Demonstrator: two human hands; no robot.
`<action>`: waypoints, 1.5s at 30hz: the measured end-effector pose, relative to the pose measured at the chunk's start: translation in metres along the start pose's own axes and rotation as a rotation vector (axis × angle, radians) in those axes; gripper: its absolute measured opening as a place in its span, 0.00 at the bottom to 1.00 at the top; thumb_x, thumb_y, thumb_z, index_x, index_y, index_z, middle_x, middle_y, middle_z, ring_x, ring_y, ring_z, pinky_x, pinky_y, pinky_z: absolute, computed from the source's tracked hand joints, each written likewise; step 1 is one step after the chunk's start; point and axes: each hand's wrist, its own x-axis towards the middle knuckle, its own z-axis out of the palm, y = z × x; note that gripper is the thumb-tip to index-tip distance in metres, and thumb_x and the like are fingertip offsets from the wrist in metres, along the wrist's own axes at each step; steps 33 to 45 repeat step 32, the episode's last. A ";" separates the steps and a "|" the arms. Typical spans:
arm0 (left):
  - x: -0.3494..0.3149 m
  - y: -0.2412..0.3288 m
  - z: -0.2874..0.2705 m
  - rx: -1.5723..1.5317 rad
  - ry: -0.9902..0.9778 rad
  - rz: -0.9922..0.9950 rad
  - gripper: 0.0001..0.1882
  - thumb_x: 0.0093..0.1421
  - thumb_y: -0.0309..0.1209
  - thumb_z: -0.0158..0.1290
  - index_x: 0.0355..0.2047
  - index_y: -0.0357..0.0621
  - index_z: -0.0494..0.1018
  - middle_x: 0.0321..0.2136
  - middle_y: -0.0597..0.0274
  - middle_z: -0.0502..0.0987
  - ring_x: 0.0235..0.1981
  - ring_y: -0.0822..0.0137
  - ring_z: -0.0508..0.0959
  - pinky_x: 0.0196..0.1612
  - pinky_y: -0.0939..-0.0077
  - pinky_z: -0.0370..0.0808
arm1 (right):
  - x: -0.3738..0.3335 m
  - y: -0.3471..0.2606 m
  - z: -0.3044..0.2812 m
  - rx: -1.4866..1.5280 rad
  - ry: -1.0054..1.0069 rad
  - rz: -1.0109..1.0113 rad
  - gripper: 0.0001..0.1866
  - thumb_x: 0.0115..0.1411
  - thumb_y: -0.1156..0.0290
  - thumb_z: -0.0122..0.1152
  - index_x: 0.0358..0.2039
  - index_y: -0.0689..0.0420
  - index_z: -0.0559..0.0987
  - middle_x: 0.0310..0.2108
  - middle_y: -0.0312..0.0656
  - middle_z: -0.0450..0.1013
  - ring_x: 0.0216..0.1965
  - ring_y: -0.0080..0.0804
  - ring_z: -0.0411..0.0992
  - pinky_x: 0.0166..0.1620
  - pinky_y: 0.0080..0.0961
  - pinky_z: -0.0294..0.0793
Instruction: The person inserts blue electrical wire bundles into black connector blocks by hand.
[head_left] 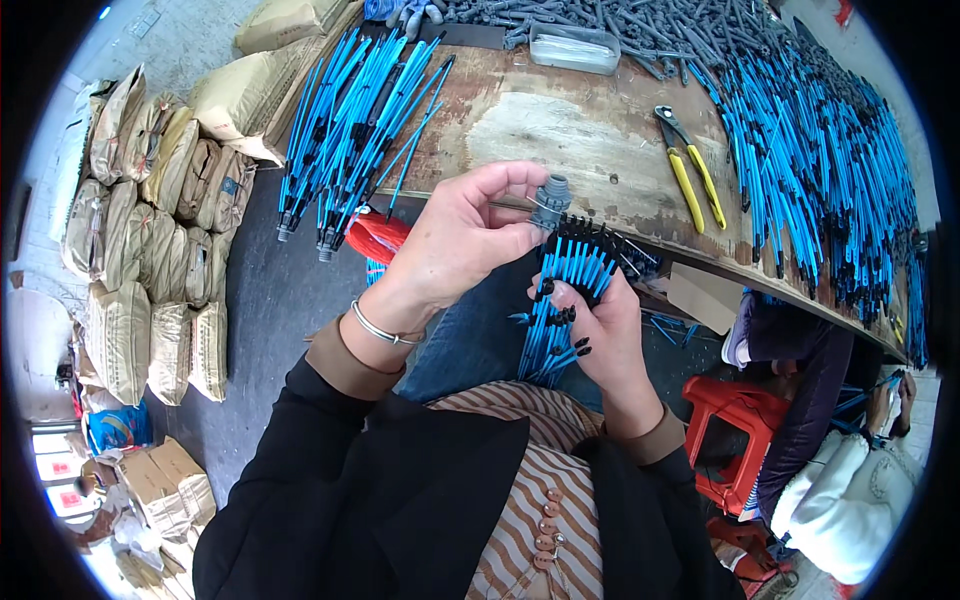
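Observation:
My left hand is closed, pinching a grey ribbed plastic collar between thumb and fingers. A thin wire runs across the collar at my fingertips. Just below it, my right hand is wrapped round a bunch of blue umbrella ribs with black joints and ends. The upper black ends of the ribs fan out around the collar's base; whether each one is attached to it cannot be made out. The bunch hangs over my lap, in front of the table's near edge.
Yellow-handled pliers lie on the worn wooden table, near a clear tray. Grey parts and blue ribs are heaped behind and right. Finished-looking rib bundles overhang leftward. Sacks, a red stool and another person's white sleeve flank me.

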 end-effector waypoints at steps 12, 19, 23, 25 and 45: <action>-0.008 0.001 0.013 0.340 0.142 0.057 0.25 0.47 0.16 0.57 0.46 0.35 0.64 0.29 0.66 0.73 0.23 0.83 0.71 0.24 0.93 0.68 | 0.000 0.001 0.002 -0.053 0.009 0.000 0.08 0.58 0.77 0.51 0.39 0.63 0.68 0.31 0.40 0.73 0.32 0.25 0.72 0.37 0.22 0.72; -0.011 -0.014 0.016 0.587 0.203 0.329 0.22 0.47 0.15 0.57 0.44 0.34 0.66 0.32 0.64 0.74 0.27 0.81 0.73 0.30 0.89 0.72 | -0.003 -0.001 0.002 -0.101 0.041 -0.020 0.08 0.57 0.76 0.53 0.38 0.62 0.69 0.30 0.37 0.72 0.31 0.21 0.70 0.36 0.18 0.70; -0.016 -0.023 0.017 0.569 0.244 0.346 0.21 0.46 0.17 0.58 0.42 0.35 0.69 0.33 0.62 0.74 0.28 0.79 0.75 0.30 0.86 0.73 | -0.004 -0.010 0.006 -0.198 0.075 -0.045 0.08 0.57 0.74 0.54 0.37 0.61 0.71 0.29 0.36 0.72 0.29 0.18 0.68 0.35 0.17 0.68; -0.017 -0.023 0.017 0.509 0.258 0.318 0.20 0.46 0.19 0.58 0.42 0.35 0.70 0.33 0.61 0.75 0.27 0.79 0.75 0.29 0.86 0.73 | -0.005 -0.010 0.006 -0.240 0.068 -0.071 0.08 0.56 0.73 0.54 0.36 0.60 0.72 0.28 0.35 0.72 0.28 0.17 0.67 0.34 0.16 0.67; -0.013 -0.014 0.002 0.089 -0.049 0.064 0.27 0.46 0.17 0.59 0.49 0.35 0.65 0.40 0.56 0.74 0.37 0.72 0.76 0.39 0.85 0.74 | -0.003 -0.008 -0.003 -0.184 -0.002 -0.017 0.10 0.57 0.71 0.54 0.39 0.60 0.72 0.25 0.35 0.72 0.27 0.19 0.67 0.33 0.17 0.67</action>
